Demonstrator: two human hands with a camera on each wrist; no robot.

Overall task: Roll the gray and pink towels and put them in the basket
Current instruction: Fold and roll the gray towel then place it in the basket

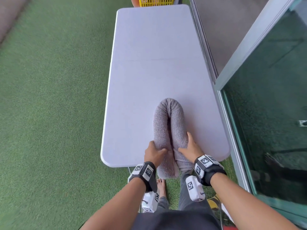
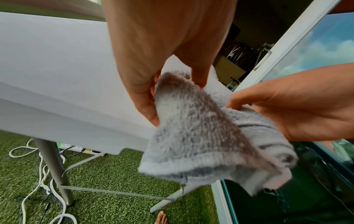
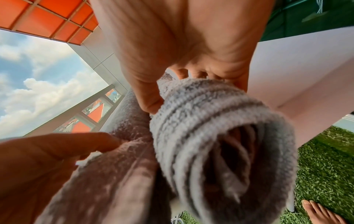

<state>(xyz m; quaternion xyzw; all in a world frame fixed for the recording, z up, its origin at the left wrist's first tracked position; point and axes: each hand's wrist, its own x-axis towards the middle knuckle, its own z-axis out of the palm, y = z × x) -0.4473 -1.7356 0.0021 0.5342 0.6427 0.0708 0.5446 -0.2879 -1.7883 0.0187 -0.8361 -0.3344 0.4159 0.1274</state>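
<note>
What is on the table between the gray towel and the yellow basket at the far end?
Nothing: in the head view the white table is bare from the gray towel to the yellow basket.

The head view looks steeply down over the table; both wrist views sit close beneath the hands, sharing the rolled gray towel.
</note>
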